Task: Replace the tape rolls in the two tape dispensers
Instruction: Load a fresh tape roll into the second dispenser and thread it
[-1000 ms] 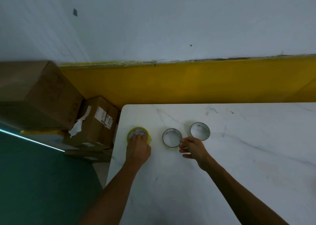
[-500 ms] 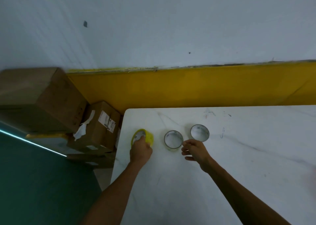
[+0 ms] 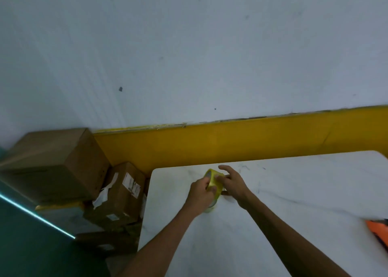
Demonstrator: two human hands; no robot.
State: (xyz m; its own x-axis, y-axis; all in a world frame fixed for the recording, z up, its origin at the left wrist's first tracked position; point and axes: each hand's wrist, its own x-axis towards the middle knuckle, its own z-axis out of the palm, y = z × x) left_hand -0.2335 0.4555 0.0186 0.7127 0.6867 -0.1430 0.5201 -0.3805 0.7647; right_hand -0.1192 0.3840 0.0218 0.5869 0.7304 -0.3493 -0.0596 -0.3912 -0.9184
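Observation:
A yellow tape roll (image 3: 214,182) stands tilted on its edge near the far left corner of the white marble table (image 3: 294,196). My left hand (image 3: 200,194) is closed around the roll from the left. My right hand (image 3: 234,185) reaches in from the right, its thumb resting on the roll's outer face and its fingers spread. The two grey empty rings seen earlier are hidden behind my right hand. Part of an orange object (image 3: 378,231), cut off by the frame, lies at the right edge of the table.
Brown cardboard boxes (image 3: 63,163) are stacked on the floor left of the table. A yellow band (image 3: 231,142) runs along the bottom of the white wall behind the table. The table's left edge is close to my left forearm.
My left hand has tipped the yellow roll up off the table onto its edge. My right hand left the grey ring and came over to touch the roll. The camera has tilted and shifted.

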